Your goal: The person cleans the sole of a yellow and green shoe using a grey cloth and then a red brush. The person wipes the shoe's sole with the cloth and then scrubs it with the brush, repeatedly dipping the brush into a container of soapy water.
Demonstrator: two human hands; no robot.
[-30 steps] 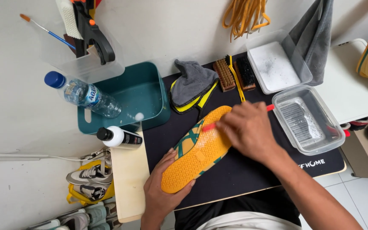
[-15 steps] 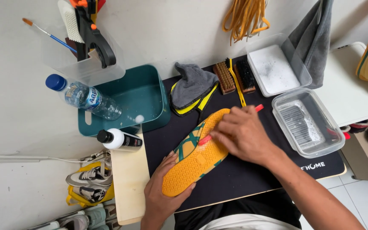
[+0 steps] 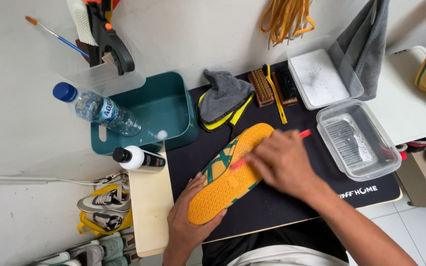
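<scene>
**Two hands working on an orange-soled shoe at the desk's front edge**

The left hand is cupping the heel end of an orange-soled shoe, fingers curled around it from below, holding it sole-up on the black mat near the front edge of the desk. The shoe is lying diagonally, its toe pointing toward the back right and its green-striped side showing along the left. The right hand is closing around a slim red-handled tool and pressing it across the middle of the sole; the tool's working end is hidden against the shoe, so what kind it is cannot be told.

Behind the shoe, a grey cloth is lying over a yellow-edged insole, and just beside it two brushes are sitting with a yellow-handled one between them. Toward the back right corner, a clear lid is resting, and nearer the right edge a clear tub is holding soapy water. A grey towel is hanging at the back right. On the left, a teal basin is carrying a tilted water bottle on its rim, and a small black-capped white bottle is lying on a pale board at the mat's left edge. Yellow laces are lying at the back edge.
</scene>
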